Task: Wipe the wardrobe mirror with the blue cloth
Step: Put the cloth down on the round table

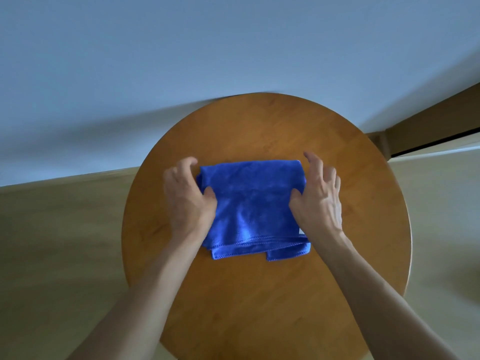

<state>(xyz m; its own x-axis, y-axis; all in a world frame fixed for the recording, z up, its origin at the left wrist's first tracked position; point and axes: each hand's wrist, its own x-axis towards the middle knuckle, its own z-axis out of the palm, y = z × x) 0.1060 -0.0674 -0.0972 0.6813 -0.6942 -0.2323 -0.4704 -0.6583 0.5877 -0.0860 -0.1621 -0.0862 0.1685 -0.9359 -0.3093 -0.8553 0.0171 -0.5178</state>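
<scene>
Fingers [191, 162] of left hand [185, 201] curled round blue cloth [252, 203], right hand [319, 201] fingers loosely spread, thumb touching it, desk [259, 294] beneath

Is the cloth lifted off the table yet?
No, the cloth lies folded flat on the table, with the left hand and right hand at its side edges.

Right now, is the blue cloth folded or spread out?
Folded. The blue cloth lies in layers on the round table: several stitched hems stack along its near edge, and its far edge is a smooth fold.
</scene>
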